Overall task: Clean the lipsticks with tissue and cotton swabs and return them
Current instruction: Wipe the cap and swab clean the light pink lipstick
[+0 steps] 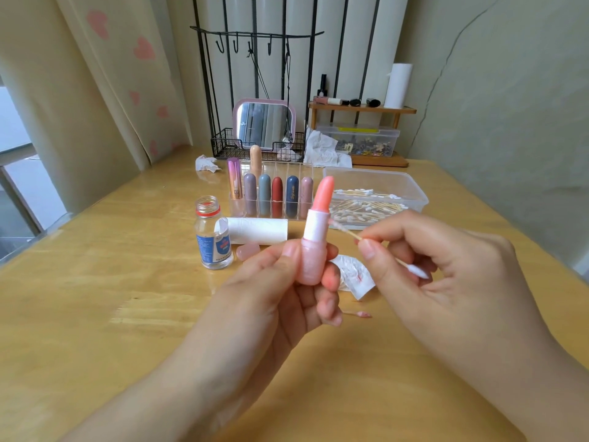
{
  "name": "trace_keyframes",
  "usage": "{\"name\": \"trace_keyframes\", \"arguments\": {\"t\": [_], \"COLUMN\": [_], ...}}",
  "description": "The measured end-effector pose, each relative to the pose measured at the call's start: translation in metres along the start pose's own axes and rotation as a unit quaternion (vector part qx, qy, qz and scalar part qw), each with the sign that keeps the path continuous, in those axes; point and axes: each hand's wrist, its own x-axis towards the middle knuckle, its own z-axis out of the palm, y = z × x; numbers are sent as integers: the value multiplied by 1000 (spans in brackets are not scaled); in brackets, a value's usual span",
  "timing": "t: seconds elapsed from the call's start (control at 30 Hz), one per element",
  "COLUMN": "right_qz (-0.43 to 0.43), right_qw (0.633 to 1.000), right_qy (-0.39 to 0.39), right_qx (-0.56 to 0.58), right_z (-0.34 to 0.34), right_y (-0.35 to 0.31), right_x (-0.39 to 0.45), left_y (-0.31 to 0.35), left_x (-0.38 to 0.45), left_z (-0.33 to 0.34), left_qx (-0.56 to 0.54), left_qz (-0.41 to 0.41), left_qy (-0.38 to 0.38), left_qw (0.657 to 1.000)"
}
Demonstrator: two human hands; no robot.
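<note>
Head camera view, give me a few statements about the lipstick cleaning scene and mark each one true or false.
1. The left hand holds the pink lipstick upright with its cap off. True.
2. The right hand holds a folded tissue. False: it pinches a cotton swab.
3. The small glass bottle stands open, no cap on. True.
4. The cotton swab box is empty. False: it holds many swabs.
5. A used swab with a pink tip lies on the table. True.
</note>
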Motion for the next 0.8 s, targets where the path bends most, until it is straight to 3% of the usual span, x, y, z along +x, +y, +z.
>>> {"name": "trace_keyframes", "arguments": {"t": [0.23, 0.4, 0.63, 0.8], "right_qz": [-11, -33, 4, -10], "right_qw": [999, 998, 1000, 1000], "right_qy": [-35, -48, -6, -29], "right_qx": [26, 35, -1, 6], "right_z": [3, 3, 0, 3], "right_y": [-2, -7, 0, -4], "right_x": [-4, 0, 0, -3], "left_y": [6, 2, -2, 1], "left_x": [-1, -1, -3, -1], "left_z": [10, 2, -2, 0], "left_qx": [-41, -69, 26, -22], "left_qz": [-38, -63, -30, -32], "left_qy": [-6, -96, -30, -31], "left_qw": [998, 991, 999, 999]}}
